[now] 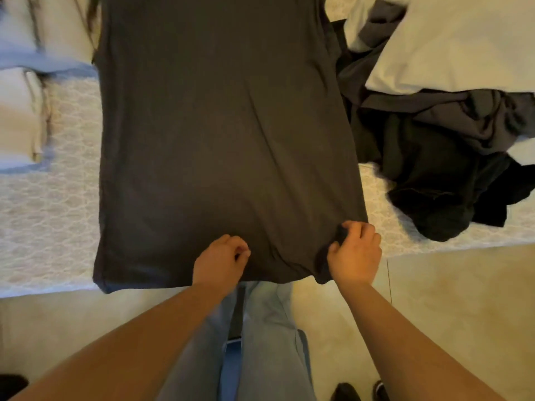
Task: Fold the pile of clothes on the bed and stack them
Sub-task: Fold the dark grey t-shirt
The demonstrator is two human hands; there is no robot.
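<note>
Dark grey shirt (pixel 225 134) lies spread flat down the middle of the bed (pixel 49 215), hem toward the person, upper end running out of frame at the top. Step in hand, by my read: smoothing and squaring the shirt at the hem before the first fold. Right hand (pixel 354 253) pinches the hem's right corner, cloth bunched between thumb and curled fingers. Left hand (pixel 221 260) sits on the hem near its middle, fingers curled with fingertips pressed together; looks like it nips a bit of fabric, but I cannot tell for sure. Left corner of the hem lies free, slightly over the bed edge.

Unfolded pile (pixel 440 157) of dark clothes (greys and blacks, tangled) sits just beside the shirt on the right, partly under a pale pillow (pixel 463 44). Folded light pieces (pixel 20 117) sit at the left edge of the bed, well apart from the pile; likely the stack in progress.

Next move probably calls for a firm hold on both hem points, then carrying one side over lengthwise, keeping the edges lined up and the cloth clear of the pile. Most of the pile looks undone, so the task seems early to midway.
</note>
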